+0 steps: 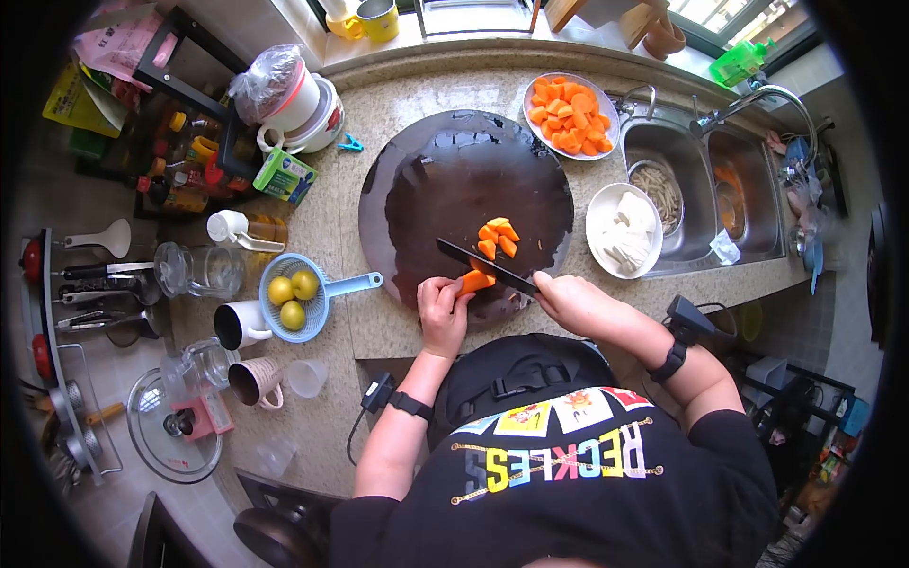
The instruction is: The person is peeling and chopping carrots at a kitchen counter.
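Observation:
On a round, dark, wet cutting board (445, 180) lies a carrot piece (475, 281), with my left hand (441, 308) closed on its left end. My right hand (573, 301) grips the handle of a dark-bladed kitchen knife (492, 268). The blade slants up and to the left across the board, against the upper side of the carrot. Just beyond the blade sits a small heap of cut carrot chunks (497, 235). The knife handle is mostly hidden inside my right hand.
A plate of carrot pieces (571, 115) and a white bowl with pale food (623, 232) stand right of the board, beside a double sink (696, 161). To the left are a blue strainer (305, 301) with round yellowish fruit, mugs (256, 382) and glass jars (204, 272).

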The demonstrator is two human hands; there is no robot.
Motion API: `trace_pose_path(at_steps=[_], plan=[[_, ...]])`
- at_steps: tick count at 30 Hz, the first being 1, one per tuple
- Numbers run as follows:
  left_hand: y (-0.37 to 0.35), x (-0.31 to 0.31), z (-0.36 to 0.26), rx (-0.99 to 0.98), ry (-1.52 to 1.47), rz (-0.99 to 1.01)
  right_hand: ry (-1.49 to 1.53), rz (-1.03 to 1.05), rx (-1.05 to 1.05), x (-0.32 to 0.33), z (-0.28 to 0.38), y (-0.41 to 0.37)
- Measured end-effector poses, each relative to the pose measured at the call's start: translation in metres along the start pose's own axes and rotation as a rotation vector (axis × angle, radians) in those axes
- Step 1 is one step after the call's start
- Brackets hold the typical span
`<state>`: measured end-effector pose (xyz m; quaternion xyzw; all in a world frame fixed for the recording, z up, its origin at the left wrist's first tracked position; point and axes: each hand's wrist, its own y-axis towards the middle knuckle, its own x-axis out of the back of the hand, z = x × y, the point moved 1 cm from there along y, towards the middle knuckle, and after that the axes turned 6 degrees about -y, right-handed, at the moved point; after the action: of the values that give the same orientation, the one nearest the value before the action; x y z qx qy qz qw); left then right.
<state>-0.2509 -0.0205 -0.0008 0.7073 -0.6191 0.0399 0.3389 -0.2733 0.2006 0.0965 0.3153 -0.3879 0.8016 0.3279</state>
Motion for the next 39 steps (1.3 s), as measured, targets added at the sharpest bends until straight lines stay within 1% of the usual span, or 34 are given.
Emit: trace_pose_path(at_steps=[2, 4, 7, 8, 10, 12, 14, 16, 18, 20, 22, 24, 25, 27, 31, 36, 39], plan=[[0.0, -0.002, 0.001, 0.003, 0.004, -0.003, -0.02, 0.007, -0.033, -0.005, 0.006, 0.013], [0.002, -0.003, 0.002, 0.044, -0.02, -0.026, -0.009, -0.027, -0.041, -0.025, 0.006, 0.034], [0.0, -0.002, 0.002, 0.02, -0.02, -0.018, -0.031, -0.094, -0.062, -0.04, 0.01, 0.054], [-0.001, -0.002, 0.002, 0.009, -0.017, -0.019, -0.018, -0.135, -0.037, -0.04, 0.011, 0.057], [0.002, -0.003, 0.003, 0.047, -0.019, -0.012, -0.006, -0.204, -0.013, -0.037, 0.009, 0.062], [0.007, -0.004, 0.005, 0.013, -0.015, -0.005, -0.023, -0.162, 0.014, -0.032, -0.001, 0.059], [0.014, -0.002, 0.004, 0.014, 0.019, -0.027, -0.042, -0.234, -0.003, -0.028, -0.009, 0.057], [0.024, -0.003, 0.004, 0.041, 0.108, -0.04, 0.013, -0.248, -0.053, -0.021, -0.012, 0.053], [0.029, -0.007, 0.002, 0.054, 0.192, -0.039, 0.049, -0.248, -0.05, -0.013, -0.012, 0.045], [0.023, -0.005, -0.005, 0.025, 0.21, 0.028, 0.098, -0.248, -0.029, -0.006, -0.012, 0.038], [0.012, -0.003, -0.007, -0.017, 0.126, 0.052, 0.127, -0.254, -0.022, -0.007, -0.012, 0.03], [0.006, -0.001, -0.008, 0.013, 0.04, -0.003, 0.11, -0.265, -0.004, -0.009, -0.011, 0.022], [0.005, 0.001, -0.006, 0.02, 0.042, -0.002, 0.112, -0.258, -0.003, -0.01, -0.011, 0.017], [0.008, 0.004, -0.001, -0.045, 0.064, -0.014, 0.085, -0.198, 0.008, -0.009, -0.01, 0.009], [0.009, 0.004, -0.002, -0.013, 0.016, -0.024, 0.03, -0.14, 0.034, -0.002, -0.004, -0.001], [0.008, 0.003, -0.001, -0.049, 0.059, -0.054, -0.104, -0.061, 0.0, 0.004, 0.006, -0.003], [0.008, 0.002, -0.002, -0.054, 0.038, -0.068, -0.098, -0.007, 0.016, 0.013, 0.013, 0.005]])
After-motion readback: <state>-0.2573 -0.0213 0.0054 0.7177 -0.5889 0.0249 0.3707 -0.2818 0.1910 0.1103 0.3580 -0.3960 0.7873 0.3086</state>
